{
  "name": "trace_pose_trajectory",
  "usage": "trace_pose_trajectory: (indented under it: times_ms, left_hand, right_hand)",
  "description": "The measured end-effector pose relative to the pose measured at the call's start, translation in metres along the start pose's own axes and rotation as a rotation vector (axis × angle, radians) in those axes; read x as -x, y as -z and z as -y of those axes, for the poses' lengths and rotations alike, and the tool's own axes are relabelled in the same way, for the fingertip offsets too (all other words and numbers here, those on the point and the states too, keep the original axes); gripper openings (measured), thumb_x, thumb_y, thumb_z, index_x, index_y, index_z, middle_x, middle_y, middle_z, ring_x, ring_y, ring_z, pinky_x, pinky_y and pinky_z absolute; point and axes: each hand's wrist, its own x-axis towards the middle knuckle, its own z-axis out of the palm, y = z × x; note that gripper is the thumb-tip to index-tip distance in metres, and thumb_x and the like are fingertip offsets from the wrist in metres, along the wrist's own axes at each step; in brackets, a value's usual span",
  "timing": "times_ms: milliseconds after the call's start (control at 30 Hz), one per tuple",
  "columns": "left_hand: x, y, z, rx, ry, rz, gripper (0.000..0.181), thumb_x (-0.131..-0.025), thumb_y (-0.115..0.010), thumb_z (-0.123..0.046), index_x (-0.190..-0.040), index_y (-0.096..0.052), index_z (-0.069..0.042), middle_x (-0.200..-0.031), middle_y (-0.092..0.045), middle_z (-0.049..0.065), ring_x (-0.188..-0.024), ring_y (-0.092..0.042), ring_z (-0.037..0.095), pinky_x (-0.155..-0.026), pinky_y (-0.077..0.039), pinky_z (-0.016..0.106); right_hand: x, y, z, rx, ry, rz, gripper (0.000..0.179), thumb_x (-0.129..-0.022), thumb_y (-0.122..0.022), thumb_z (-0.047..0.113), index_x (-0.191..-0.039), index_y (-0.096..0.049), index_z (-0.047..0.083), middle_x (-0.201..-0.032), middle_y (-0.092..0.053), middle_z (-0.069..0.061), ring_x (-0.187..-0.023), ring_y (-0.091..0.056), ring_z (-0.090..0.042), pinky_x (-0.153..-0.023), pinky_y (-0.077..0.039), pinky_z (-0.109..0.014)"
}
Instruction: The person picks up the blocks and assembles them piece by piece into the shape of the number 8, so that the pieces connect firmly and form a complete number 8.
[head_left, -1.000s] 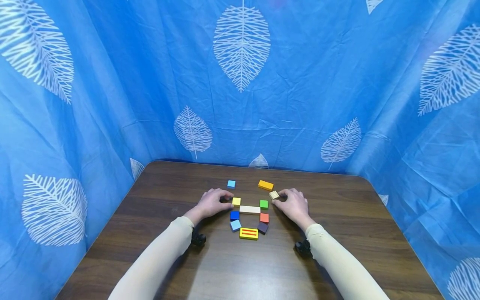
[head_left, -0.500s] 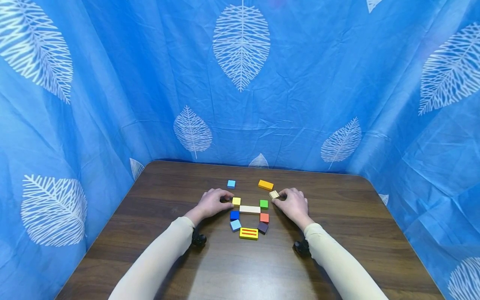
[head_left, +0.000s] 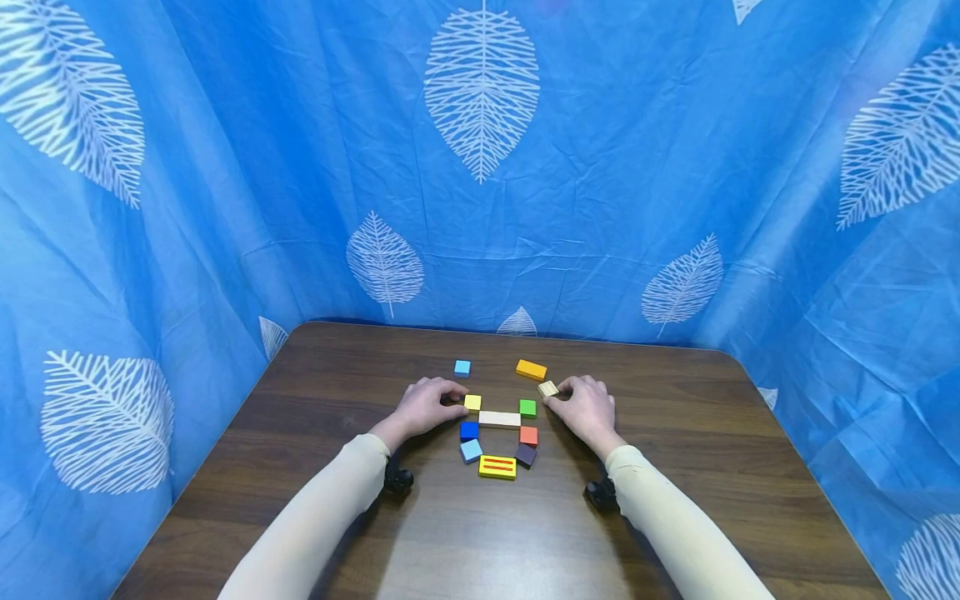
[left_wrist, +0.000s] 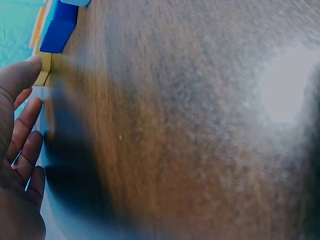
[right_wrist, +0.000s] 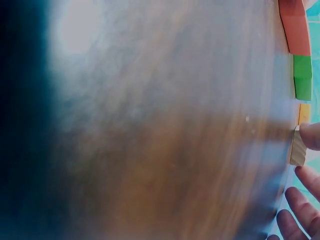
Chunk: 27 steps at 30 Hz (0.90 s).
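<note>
My left hand (head_left: 425, 406) is at the left of the block group, its thumb and index finger pinching a small yellow block (head_left: 472, 403). In the left wrist view the left thumb (left_wrist: 22, 75) lies against that yellow block (left_wrist: 44, 75). On the other side, my right hand (head_left: 587, 412) pinches a pale wooden block (head_left: 548, 389) with visible grain between thumb and forefinger. The right wrist view shows this wooden block (right_wrist: 298, 148) by the thumb. A long white block (head_left: 499, 419) and a green block (head_left: 528, 408) lie between the hands.
Nearer lie blue (head_left: 469, 431), light blue (head_left: 471, 451), red-orange (head_left: 528, 436) and dark purple (head_left: 526, 455) blocks, plus a yellow block with red stripes (head_left: 497, 467). Farther back are another light blue block (head_left: 462, 368) and an orange one (head_left: 532, 369). A blue curtain (head_left: 480, 250) stands behind the table (head_left: 480, 542).
</note>
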Motion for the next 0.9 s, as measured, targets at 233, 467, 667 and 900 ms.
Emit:
trace_pose_trajectory:
  times_ms: [233, 467, 667, 900]
  left_hand:
    - [0.0013, 0.0000, 0.0000, 0.002, -0.013, -0.007, 0.032, -0.094, -0.075, -0.036, -0.122, -0.074, -0.020, -0.106, -0.067, -0.006, -0.106, -0.054, 0.019, -0.098, -0.038, 0.047]
    - [0.0010, -0.0008, 0.0000, -0.014, -0.008, -0.010, 0.032, -0.094, -0.075, -0.037, -0.122, -0.074, -0.020, -0.106, -0.067, -0.006, -0.107, -0.054, 0.020, -0.099, -0.038, 0.047]
    - [0.0004, -0.0015, 0.0002, -0.008, 0.004, -0.020, 0.032, -0.094, -0.075, -0.037, -0.122, -0.074, -0.021, -0.106, -0.067, -0.007, -0.107, -0.053, 0.020, -0.100, -0.038, 0.046]
    - [0.0002, -0.0027, 0.0016, 0.004, 0.005, -0.022, 0.032, -0.094, -0.075, -0.037, -0.122, -0.073, -0.021, -0.106, -0.067, -0.007, -0.108, -0.053, 0.020, -0.100, -0.038, 0.047]
  right_hand:
    - [-0.0010, -0.0010, 0.0006, 0.013, -0.004, -0.007, 0.040, -0.085, -0.080, 0.042, -0.108, -0.074, 0.010, -0.117, -0.065, -0.013, -0.108, -0.052, -0.034, -0.086, -0.039, -0.052]
    - [-0.0015, -0.0010, 0.0005, 0.028, -0.003, -0.004, 0.039, -0.085, -0.080, 0.042, -0.106, -0.073, 0.010, -0.116, -0.065, -0.014, -0.107, -0.053, -0.035, -0.086, -0.040, -0.052]
    - [-0.0016, 0.0003, 0.0032, 0.042, -0.001, -0.002, 0.040, -0.085, -0.080, 0.043, -0.106, -0.073, 0.010, -0.115, -0.065, -0.013, -0.105, -0.053, -0.034, -0.086, -0.041, -0.052]
    - [-0.0021, -0.0009, 0.0034, 0.052, -0.006, 0.007, 0.040, -0.086, -0.079, 0.043, -0.105, -0.072, 0.009, -0.113, -0.065, -0.013, -0.103, -0.053, -0.034, -0.087, -0.042, -0.052]
